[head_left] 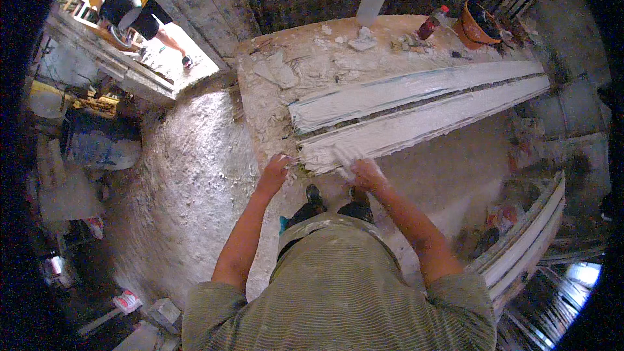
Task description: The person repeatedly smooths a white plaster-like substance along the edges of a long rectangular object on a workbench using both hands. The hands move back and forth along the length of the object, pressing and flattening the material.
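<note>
Two long, white, plaster-coated strips lie side by side on the table, the far strip point(416, 88) and the near strip point(422, 116), split by a dark gap. My left hand point(276, 172) is by the left end of the near strip, its fingers closed; whatever they may pinch is too small to tell. Farther right, my right hand point(369, 174) is at the near edge of that same strip, smeared by motion. Its fingers look closed around something pale and blurred that reaches onto the strip's surface.
Plaster scraps litter the table point(260, 101). At its back stand a translucent jug point(371, 5), a bottle of red liquid point(430, 25) and an orange bucket point(476, 26). More long pieces point(530, 234) lean at right. A person point(133, 10) is outside the doorway; a dark drum point(103, 138) stands left.
</note>
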`<state>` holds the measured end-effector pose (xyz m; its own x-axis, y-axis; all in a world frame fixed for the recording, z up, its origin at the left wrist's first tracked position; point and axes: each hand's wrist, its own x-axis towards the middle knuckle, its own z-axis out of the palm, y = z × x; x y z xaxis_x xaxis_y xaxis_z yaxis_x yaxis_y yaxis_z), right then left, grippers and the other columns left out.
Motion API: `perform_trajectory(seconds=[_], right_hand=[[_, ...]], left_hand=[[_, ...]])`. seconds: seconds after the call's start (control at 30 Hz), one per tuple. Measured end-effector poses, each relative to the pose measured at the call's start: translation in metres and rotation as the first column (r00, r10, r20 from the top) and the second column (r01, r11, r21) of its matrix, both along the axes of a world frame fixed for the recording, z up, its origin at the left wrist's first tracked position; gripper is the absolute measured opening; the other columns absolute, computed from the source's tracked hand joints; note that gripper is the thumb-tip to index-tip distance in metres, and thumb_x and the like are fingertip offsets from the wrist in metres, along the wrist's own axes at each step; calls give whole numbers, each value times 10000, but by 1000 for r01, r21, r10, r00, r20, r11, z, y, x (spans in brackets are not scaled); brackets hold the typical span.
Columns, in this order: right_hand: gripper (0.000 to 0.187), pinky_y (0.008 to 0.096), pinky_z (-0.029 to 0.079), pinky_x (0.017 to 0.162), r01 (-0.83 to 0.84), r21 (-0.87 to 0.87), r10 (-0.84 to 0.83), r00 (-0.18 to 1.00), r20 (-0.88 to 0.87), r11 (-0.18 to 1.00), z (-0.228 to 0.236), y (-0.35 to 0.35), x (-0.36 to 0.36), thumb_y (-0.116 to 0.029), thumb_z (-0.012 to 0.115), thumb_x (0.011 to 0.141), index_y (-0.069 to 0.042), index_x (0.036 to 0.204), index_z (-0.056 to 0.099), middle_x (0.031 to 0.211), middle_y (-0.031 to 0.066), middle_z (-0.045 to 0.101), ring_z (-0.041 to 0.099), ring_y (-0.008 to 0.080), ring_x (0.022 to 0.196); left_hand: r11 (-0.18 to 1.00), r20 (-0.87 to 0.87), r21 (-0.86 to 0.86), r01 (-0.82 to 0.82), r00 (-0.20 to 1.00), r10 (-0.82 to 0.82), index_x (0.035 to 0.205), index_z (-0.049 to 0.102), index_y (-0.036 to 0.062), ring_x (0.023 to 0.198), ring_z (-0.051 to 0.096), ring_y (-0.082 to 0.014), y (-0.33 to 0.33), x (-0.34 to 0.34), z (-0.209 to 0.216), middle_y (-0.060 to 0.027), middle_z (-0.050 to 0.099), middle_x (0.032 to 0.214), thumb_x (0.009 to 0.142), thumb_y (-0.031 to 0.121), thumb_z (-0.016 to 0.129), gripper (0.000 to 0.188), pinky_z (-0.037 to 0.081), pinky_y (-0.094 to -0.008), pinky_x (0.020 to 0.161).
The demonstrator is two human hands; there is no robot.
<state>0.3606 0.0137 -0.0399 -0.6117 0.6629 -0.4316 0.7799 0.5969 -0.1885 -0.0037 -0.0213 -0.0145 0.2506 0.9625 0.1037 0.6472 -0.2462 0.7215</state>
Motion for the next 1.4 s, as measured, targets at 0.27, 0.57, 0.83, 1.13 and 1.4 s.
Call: perform_trajectory(seconds=[0.27, 0.57, 0.83, 1.13, 1.4], right_hand=[[463, 527, 443, 1046, 312, 583, -309, 945, -108, 750, -4, 18, 82, -408, 550, 990, -93, 1314, 653, 1137, 184, 689, 641, 395, 1080], [353, 597, 501, 857, 420, 63, -416, 907, -66, 905, 54, 1, -82, -385, 604, 917, -77, 932, 777, 1030, 188, 702, 637, 388, 1053], [539, 592, 421, 1055, 435, 8, -433, 897, -93, 900, 53, 8, -73, -477, 560, 959, 19, 1057, 746, 1186, 252, 649, 592, 454, 1153], [581, 561, 524, 910, 252, -118, -261, 963, -70, 961, 54, -5, -121, -492, 564, 968, 56, 1058, 731, 1100, 284, 683, 656, 434, 1042], [603, 590, 457, 1011, 470, -46, -470, 860, -199, 881, 43, 6, -143, -484, 518, 989, 51, 1213, 680, 1242, 255, 652, 590, 449, 1175]], left_hand=[[999, -352, 25, -23, 936, 30, 1243, 629, 95, 1316, 506, -413, -6, 0, 2, -193, 575, 1343, 841, 78, 715, 412, 431, -504, 1112], [991, -204, 33, -126, 970, 130, 1242, 646, 108, 1343, 479, -423, 4, 7, 19, -206, 564, 1367, 816, 114, 775, 445, 273, -541, 1224], [993, -177, 25, -117, 977, 119, 1246, 643, 115, 1326, 484, -428, 3, 3, 20, -205, 570, 1348, 807, 93, 771, 458, 291, -549, 1203], [989, -68, -3, -145, 987, 145, 1306, 598, 117, 1313, 489, -452, -2, 2, 26, -196, 581, 1345, 808, 63, 752, 524, 279, -568, 1196], [999, -114, -42, -26, 993, 21, 1423, 499, 134, 1351, 468, -465, 35, 18, 14, -189, 524, 1461, 884, 131, 717, 581, 357, -540, 1168]])
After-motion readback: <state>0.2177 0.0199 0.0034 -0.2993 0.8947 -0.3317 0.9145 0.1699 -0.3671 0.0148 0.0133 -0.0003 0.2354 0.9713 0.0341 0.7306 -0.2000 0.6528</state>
